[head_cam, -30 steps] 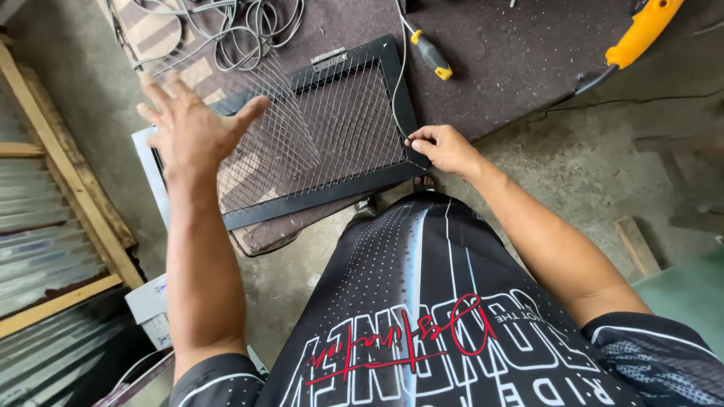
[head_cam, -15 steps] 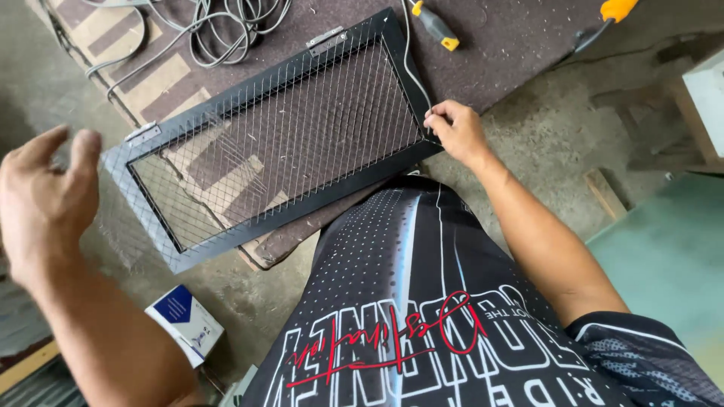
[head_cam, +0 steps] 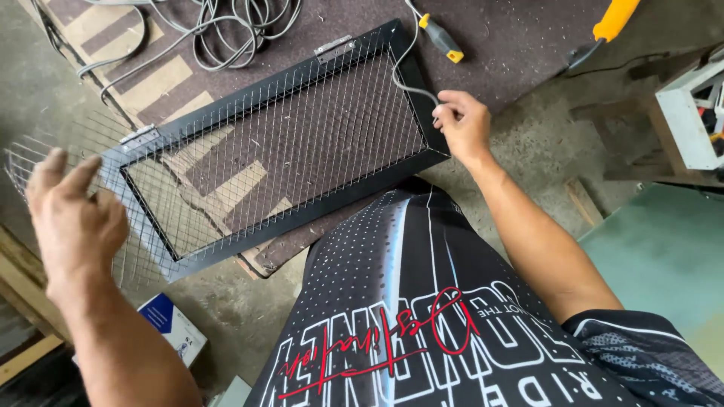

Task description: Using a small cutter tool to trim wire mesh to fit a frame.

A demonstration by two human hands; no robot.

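Observation:
A black rectangular metal frame (head_cam: 360, 179) filled with wire mesh (head_cam: 294, 151) lies flat on a dark mat (head_cam: 513, 53). Two small hinges sit on its far edge. Extra mesh sticks out past the frame's left end. My left hand (head_cam: 75, 218) hovers over that left end, fingers spread and holding nothing. My right hand (head_cam: 461, 124) is at the frame's right corner, its fingertips pinched on a thin grey wire (head_cam: 403, 71) that runs up across the frame. My dark printed shirt fills the bottom of the view.
A screwdriver with a yellow and black handle (head_cam: 441, 38) and a yellow-handled tool (head_cam: 615, 19) lie on the mat. Coiled grey cables (head_cam: 226, 30) rest at the top. A blue and white box (head_cam: 170, 324) sits on the concrete floor, a white case (head_cam: 686, 120) stands at right.
My left hand has swung from above the mesh out to the frame's left end. My right hand has stayed at the right corner, fingers pinched there. The camera view has shifted.

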